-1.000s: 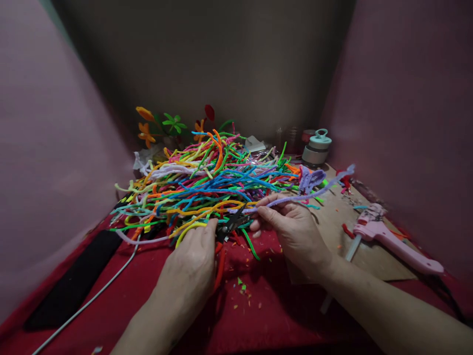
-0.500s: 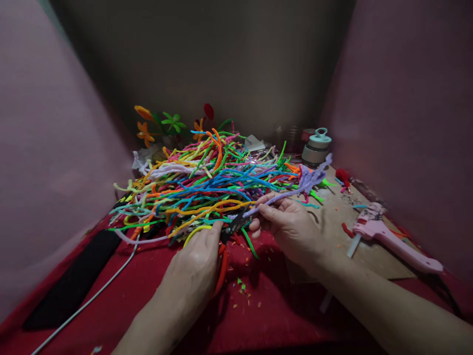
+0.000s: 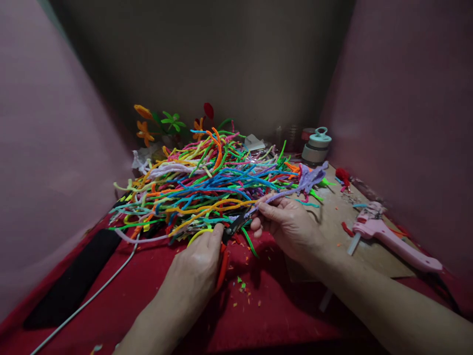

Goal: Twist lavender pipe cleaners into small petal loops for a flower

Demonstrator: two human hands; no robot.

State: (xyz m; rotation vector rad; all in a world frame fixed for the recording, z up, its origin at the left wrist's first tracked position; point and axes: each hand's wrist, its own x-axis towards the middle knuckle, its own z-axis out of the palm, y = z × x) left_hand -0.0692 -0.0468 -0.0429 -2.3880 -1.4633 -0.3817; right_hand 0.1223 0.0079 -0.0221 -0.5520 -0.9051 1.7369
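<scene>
My left hand (image 3: pixel 197 261) is wrapped round a pair of pliers (image 3: pixel 222 271) with red handles and dark jaws. The jaws point up and right, meeting the near end of a purple pipe cleaner (image 3: pixel 275 197); whether they are closed on it I cannot tell. Thumb and fingers of my right hand (image 3: pixel 286 222) pinch that same pipe cleaner just beyond the jaws. At its far end spreads a bunch of purple pipe-cleaner pieces (image 3: pixel 312 178). Behind both hands lies a large heap of multicoloured pipe cleaners (image 3: pixel 207 190).
A pink glue gun (image 3: pixel 391 236) rests on a brown board (image 3: pixel 332 236) at right. Behind the board stands a jar with a mint lid (image 3: pixel 318 140). Pipe-cleaner flowers (image 3: pixel 173 121) rise behind the heap. A white cable (image 3: pixel 99 286) crosses the red cloth (image 3: pixel 258 305), beside a black strip (image 3: pixel 70 281).
The purple bunch's far tip has dipped slightly and drawn a little left. Both hands have barely shifted, keeping their holds on the pliers and the purple pipe cleaner.
</scene>
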